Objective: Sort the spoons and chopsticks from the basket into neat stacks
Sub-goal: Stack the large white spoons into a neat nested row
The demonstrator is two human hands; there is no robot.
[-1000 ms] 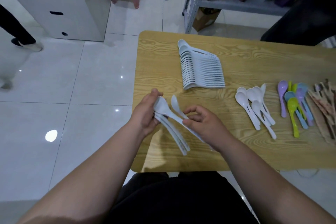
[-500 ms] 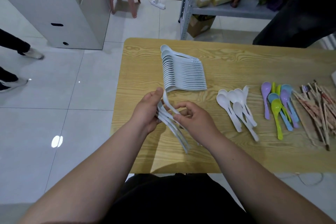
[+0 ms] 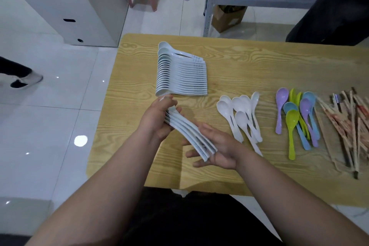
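The left hand (image 3: 156, 121) grips the bowl ends of a nested bundle of white plastic spoons (image 3: 188, 133); their handle tips butt against the flat palm of the right hand (image 3: 219, 146), fingers straight, above the pale wooden table (image 3: 259, 62).

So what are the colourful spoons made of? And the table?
The colourful spoons look like plastic: bright solid purple, green and blue, smooth with a slight sheen. The table looks like wood or wood-print laminate: pale yellow, wavy grain lines, fairly matte. Which one, I cannot tell.
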